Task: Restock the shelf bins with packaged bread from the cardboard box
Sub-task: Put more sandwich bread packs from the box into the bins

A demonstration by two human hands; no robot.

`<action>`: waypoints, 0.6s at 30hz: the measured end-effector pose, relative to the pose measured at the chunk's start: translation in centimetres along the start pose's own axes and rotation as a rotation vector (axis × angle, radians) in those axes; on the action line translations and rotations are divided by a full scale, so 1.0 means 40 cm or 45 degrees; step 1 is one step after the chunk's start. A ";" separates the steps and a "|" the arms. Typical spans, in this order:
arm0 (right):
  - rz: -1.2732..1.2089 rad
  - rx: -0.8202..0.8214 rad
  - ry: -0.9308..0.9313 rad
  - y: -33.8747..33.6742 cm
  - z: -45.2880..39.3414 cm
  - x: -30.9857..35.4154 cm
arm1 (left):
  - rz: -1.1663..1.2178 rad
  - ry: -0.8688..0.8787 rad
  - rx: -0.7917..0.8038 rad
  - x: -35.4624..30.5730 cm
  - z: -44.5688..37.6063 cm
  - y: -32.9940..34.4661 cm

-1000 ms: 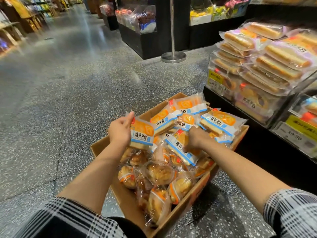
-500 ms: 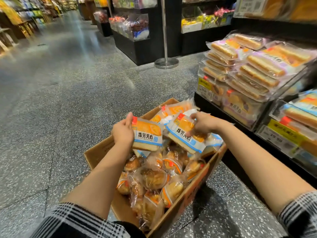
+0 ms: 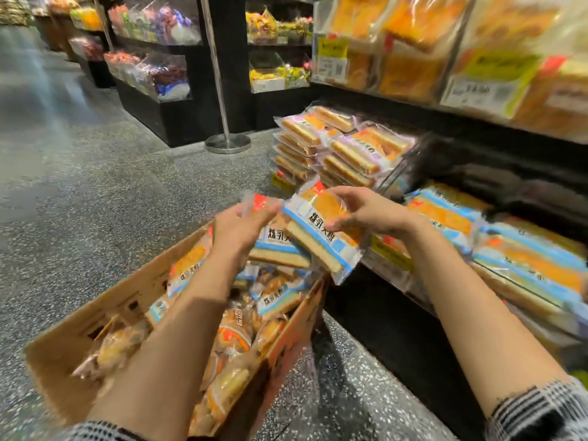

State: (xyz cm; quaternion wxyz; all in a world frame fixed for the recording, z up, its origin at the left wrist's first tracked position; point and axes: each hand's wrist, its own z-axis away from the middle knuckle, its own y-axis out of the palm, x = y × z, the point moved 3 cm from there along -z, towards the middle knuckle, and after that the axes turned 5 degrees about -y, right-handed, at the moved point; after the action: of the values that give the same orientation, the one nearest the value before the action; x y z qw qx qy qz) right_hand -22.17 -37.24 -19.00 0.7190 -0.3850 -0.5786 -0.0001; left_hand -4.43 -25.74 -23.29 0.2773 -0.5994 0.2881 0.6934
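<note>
My left hand (image 3: 237, 226) grips a packet of sliced bread with an orange-and-blue wrapper (image 3: 273, 246) above the cardboard box (image 3: 79, 329). A second, matching bread packet (image 3: 321, 237) is pinched at its top by my right hand (image 3: 366, 213); it is tilted and overlaps the first one. Both packets hang over the box's far corner, just left of the low shelf bin (image 3: 521, 265) that holds the same blue-and-orange packets. Inside the box lie more such packets and several clear bags of round buns (image 3: 235, 335).
A neighbouring clear bin (image 3: 337, 148) is stacked with purple-wrapped bread. Upper shelf bins (image 3: 413, 49) with price tags hang overhead at right. A steel post on a round base (image 3: 227, 143) stands on the speckled floor behind, next to black candy displays (image 3: 165, 74).
Both hands have risen out of the box and moved right toward the shelf, each with a bread packet. The right hand lifted its packet from the pile. The view swung right.
</note>
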 end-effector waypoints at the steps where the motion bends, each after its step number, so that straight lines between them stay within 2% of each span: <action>1: 0.017 -0.045 -0.007 -0.022 0.017 -0.007 | -0.037 0.004 0.069 -0.004 0.009 0.033; 5: 0.210 -0.283 -0.055 -0.109 0.091 -0.028 | -0.020 -0.069 0.256 -0.012 0.043 0.143; 9: 0.452 -0.569 -0.125 -0.174 0.171 -0.012 | 0.241 -0.282 0.392 -0.018 0.059 0.239; 15: 0.829 -0.345 0.149 -0.193 0.238 -0.033 | 0.368 -0.307 0.355 -0.023 0.106 0.355; 18: 0.697 -0.261 0.168 -0.218 0.263 -0.055 | 0.337 -0.345 0.379 -0.014 0.118 0.376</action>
State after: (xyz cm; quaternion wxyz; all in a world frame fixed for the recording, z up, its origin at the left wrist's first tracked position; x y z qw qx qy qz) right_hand -35.54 -38.53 -15.67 0.6856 -0.5965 -0.4022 0.1106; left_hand -18.48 -32.54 -21.18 0.3054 -0.4102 0.4234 0.7478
